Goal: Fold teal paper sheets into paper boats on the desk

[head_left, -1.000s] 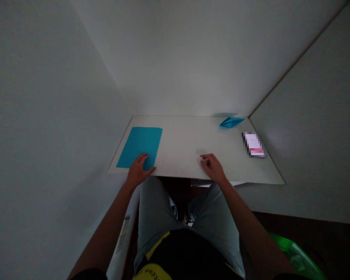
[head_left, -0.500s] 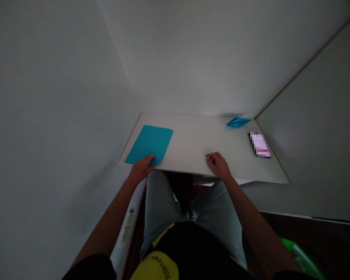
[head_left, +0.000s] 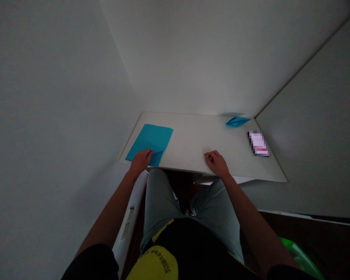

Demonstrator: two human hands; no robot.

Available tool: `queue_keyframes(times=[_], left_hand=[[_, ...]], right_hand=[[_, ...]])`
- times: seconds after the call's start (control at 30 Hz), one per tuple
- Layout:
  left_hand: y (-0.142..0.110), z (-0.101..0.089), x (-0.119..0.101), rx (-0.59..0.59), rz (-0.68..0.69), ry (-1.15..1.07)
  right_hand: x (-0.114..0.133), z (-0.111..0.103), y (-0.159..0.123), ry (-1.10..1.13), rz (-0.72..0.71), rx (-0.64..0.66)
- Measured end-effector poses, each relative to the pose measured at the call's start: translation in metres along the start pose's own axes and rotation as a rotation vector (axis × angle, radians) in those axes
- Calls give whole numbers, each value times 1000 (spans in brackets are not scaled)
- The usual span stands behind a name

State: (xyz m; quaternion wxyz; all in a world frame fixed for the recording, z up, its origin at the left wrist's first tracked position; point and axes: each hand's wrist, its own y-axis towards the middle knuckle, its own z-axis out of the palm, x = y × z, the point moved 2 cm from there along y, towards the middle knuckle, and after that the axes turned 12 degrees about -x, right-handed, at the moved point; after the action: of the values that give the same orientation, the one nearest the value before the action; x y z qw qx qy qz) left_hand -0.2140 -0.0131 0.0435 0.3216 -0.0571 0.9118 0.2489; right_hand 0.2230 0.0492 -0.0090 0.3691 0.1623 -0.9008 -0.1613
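Note:
A stack of blue paper sheets (head_left: 151, 136) lies at the left of the white table. My left hand (head_left: 140, 160) is closed at its near edge, with a lifted corner of the top sheet between thumb and fingers. Another blue sheet shows beneath that corner. My right hand (head_left: 217, 162) rests on the table's front part, fingers loosely curled and a little apart, holding nothing that I can see. Toward the back right sits a folded blue paper shape (head_left: 237, 121) with pointed ends, away from both hands.
On the right of the white table (head_left: 189, 136) lies a phone (head_left: 258, 143) with a blurred screen. Walls border the table at the back, left and right. My legs (head_left: 160, 202) are under its front edge. A green object (head_left: 299, 254) shows at lower right.
My left hand has moved slightly up and has raised the top sheet's near corner, baring the sheet below. My right hand has stayed nearly in place.

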Motion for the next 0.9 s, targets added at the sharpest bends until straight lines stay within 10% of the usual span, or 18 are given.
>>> queue_keyframes(times=[0.23, 0.53, 0.67, 0.9], left_hand=[[13, 15, -89, 317, 294, 1], [-48, 90, -209, 655, 599, 91], [-61, 87, -199, 662, 581, -1], [-67, 65, -99, 715, 536, 31]], right_hand=[[20, 5, 0, 49, -95, -53], [43, -5, -15, -98, -400, 206], [10, -23, -31, -130, -348, 259], [-35, -46, -48, -105, -233, 117]])
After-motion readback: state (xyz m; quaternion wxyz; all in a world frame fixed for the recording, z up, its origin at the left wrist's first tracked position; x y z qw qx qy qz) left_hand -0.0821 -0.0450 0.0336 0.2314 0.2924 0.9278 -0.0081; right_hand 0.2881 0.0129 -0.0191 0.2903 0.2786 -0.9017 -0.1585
